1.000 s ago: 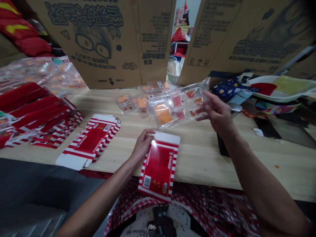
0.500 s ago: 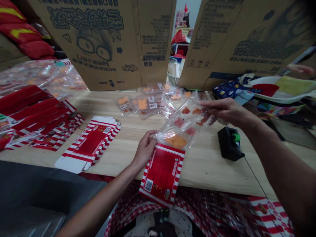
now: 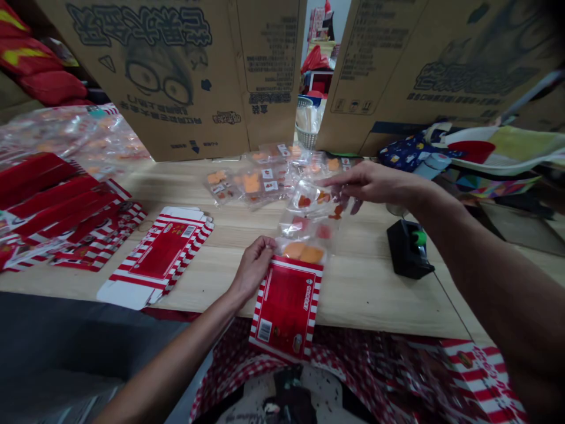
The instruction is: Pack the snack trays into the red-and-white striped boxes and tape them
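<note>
My left hand [image 3: 255,266] pinches the top left corner of a flat red box [image 3: 288,303] with red-and-white striped edges and a barcode, at the table's front edge. A clear plastic packet [image 3: 312,227] holds orange, pink and brown pieces, its lower end at the box's top edge. How far it reaches inside I cannot tell. At the packet's far end, my right hand [image 3: 373,184] has its fingers closed on the film. Behind lie several similar clear packets [image 3: 252,182]. Left of my left hand lies a stack of flat striped boxes [image 3: 164,250].
More red striped cartons [image 3: 57,206] and a heap of clear packets [image 3: 75,132] lie left. A black tape dispenser [image 3: 406,250] with green tape stands right. Cardboard boxes [image 3: 176,76] wall the back. A white basket [image 3: 525,162] sits at the far right.
My right hand has moved left with the packet's far end, so the packet lines up straighter with the box. My left hand keeps hold of the box, nearly in place.
</note>
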A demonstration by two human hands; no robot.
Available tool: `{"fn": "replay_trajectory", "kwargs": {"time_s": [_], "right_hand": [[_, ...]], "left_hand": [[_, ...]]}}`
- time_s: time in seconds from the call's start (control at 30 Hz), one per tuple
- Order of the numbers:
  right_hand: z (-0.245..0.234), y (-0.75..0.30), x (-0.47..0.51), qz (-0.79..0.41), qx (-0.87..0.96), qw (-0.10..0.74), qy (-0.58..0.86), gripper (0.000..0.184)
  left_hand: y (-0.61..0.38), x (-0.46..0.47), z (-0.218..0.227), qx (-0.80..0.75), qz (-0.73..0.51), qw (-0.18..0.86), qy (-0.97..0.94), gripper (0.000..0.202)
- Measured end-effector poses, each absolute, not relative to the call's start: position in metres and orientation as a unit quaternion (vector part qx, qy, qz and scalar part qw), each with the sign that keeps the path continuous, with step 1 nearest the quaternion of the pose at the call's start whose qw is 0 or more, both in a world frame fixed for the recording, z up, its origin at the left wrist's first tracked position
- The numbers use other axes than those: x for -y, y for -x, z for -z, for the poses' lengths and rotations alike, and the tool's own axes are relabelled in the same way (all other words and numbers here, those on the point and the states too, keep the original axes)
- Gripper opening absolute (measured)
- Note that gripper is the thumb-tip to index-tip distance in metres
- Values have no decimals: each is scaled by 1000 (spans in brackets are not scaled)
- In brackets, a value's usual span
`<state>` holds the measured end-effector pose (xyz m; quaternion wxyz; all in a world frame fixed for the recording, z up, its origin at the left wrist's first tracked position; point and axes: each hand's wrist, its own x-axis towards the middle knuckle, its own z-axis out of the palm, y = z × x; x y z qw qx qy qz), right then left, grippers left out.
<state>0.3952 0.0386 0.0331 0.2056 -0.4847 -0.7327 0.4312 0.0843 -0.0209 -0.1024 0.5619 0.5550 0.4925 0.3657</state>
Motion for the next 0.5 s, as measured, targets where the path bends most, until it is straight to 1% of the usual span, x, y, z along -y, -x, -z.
{"fn": "replay_trajectory", "kwargs": {"time_s": [0.13,0.23,0.33,0.4,0.47,0.5], "right_hand": [[-39,-401,-51,-456,713,214,488,40],[-45,-392,-63,-477,724,188,460,40],[-38,-367,-69,-505,738,139,424,40],[-24,-346,-64,-528,737,95,410,45],[-5,-326,-49,-514,768,36,380,52],[6,-317,-39,-482,800,8,358,53]], "left_hand": [[-81,24,95,-455,-370,579,-566,11],[-82,26,91,-430,-361,624,-544,9],[-84,29,93,-395,-384,670,-497,19],[-83,30,95,-389,-413,687,-453,26],[-79,32,97,-404,-431,693,-413,33],[-77,33,98,-411,-432,695,-403,40]]}}
